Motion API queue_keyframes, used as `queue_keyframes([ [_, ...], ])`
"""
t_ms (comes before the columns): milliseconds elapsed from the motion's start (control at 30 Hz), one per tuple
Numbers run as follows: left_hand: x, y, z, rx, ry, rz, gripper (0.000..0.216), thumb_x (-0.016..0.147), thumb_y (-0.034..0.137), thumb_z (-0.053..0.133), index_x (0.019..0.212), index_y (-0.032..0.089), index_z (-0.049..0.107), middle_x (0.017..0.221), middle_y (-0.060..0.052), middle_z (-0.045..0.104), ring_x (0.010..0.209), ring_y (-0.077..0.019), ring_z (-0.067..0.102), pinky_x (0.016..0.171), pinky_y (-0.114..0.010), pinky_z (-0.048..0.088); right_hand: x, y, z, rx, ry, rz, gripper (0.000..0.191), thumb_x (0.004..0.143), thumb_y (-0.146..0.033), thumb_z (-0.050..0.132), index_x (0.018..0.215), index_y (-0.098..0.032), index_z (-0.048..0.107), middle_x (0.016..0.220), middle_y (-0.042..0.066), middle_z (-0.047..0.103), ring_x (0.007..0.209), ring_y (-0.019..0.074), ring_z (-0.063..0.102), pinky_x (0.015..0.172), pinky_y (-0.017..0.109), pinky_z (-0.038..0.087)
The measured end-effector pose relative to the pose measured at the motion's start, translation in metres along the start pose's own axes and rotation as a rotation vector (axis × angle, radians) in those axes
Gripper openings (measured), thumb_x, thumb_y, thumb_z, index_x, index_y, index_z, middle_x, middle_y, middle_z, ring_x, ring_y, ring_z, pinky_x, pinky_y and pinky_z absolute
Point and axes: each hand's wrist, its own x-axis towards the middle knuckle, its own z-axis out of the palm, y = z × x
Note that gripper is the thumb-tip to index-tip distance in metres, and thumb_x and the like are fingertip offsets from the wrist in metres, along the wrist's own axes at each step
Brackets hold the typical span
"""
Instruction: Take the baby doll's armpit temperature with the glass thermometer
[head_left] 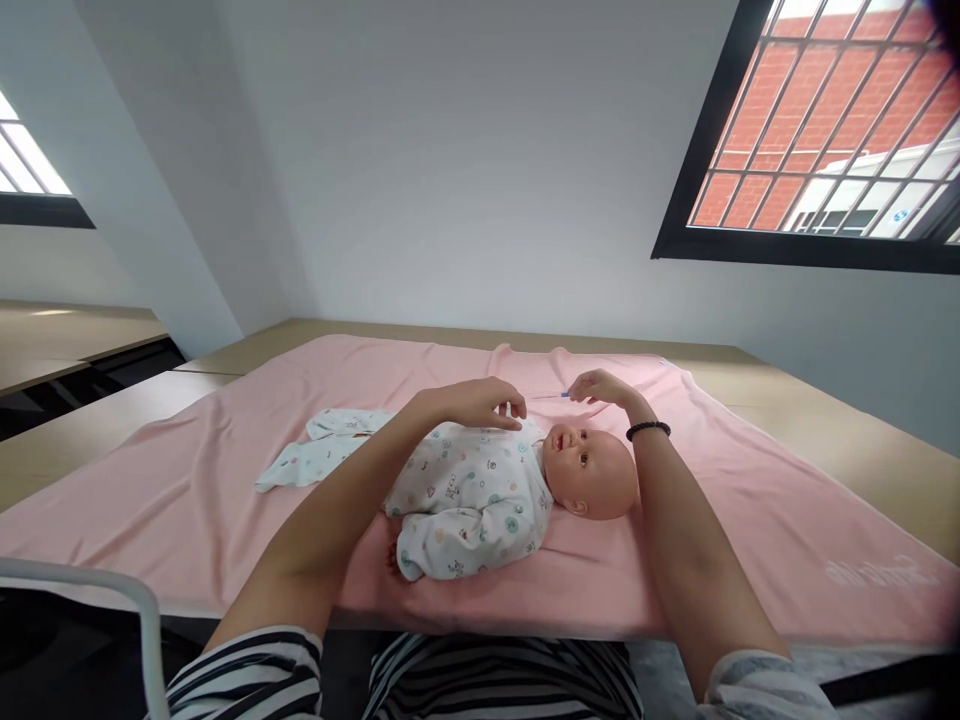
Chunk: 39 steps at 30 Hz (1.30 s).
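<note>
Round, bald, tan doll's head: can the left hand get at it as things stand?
Likely yes. The bare left hand is above the doll's white printed-cloth top, close to the head; nothing visible stands between them. The right forearm is on the crown side.

On my feed I have a bald baby doll (pixel 480 495) in a white printed outfit (pixel 450 480), lying on its back on the pink cloth (pixel 202 480), head to the right, trouser legs trailing left; near its face I see a thin stick (pixel 547 396), roughly level, its blue end apparently in the right hand (pixel 602 387)
</note>
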Motion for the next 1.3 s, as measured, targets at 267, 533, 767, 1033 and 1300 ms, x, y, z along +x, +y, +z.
queue_keyframes([
  [267,0.014,-0.001,0.016,-0.120,-0.186,0.110,0.013,0.093,0.025,0.060,0.097,0.016,0.069,0.097,-0.006,0.072,0.087,-0.0167,0.065,0.075,-0.026,0.048,0.001,0.003,0.011,-0.182,-0.006,0.084,0.018,0.064,-0.027,0.079,0.077,-0.014,0.075,0.091,0.012,0.077,0.083,0.0216,0.067,0.072,0.029,0.052],
  [533,0.018,-0.010,0.021,-0.171,-0.196,0.041,0.011,0.086,0.026,0.063,0.092,0.017,0.065,0.090,-0.003,0.069,0.080,-0.0160,0.063,0.068,-0.025,0.048,-0.047,-0.115,-0.013,-0.372,0.053,-0.138,0.032,0.080,-0.051,0.069,0.092,-0.023,0.076,0.103,0.005,0.075,0.094,0.0224,0.065,0.078,0.031,0.049],
  [767,0.014,0.014,0.021,0.047,-0.119,0.032,0.009,0.074,0.013,0.066,0.081,0.019,0.064,0.084,0.000,0.069,0.073,-0.0161,0.060,0.063,-0.026,0.042,-0.100,-0.176,0.029,-0.641,-0.146,-0.162,0.039,0.077,-0.047,0.072,0.107,-0.023,0.071,0.113,0.007,0.072,0.097,0.0253,0.067,0.072,0.033,0.051],
  [1033,0.013,0.017,0.023,0.034,-0.216,0.022,0.013,0.076,0.015,0.067,0.086,0.021,0.071,0.090,0.001,0.072,0.078,-0.0158,0.063,0.065,-0.025,0.043,-0.089,-0.183,0.047,-0.700,-0.320,-0.055,0.035,0.074,-0.036,0.072,0.105,-0.021,0.071,0.107,0.007,0.071,0.080,0.0217,0.069,0.060,0.031,0.048],
  [1300,-0.009,0.000,-0.003,-0.021,-0.296,-0.048,0.035,0.080,0.021,0.065,0.115,0.022,0.064,0.104,-0.004,0.069,0.091,-0.0184,0.064,0.071,-0.025,0.048,-0.086,-0.186,0.056,-0.711,-0.396,-0.064,0.045,0.080,-0.042,0.071,0.118,-0.020,0.065,0.120,0.009,0.069,0.081,0.0215,0.068,0.059,0.031,0.049],
])
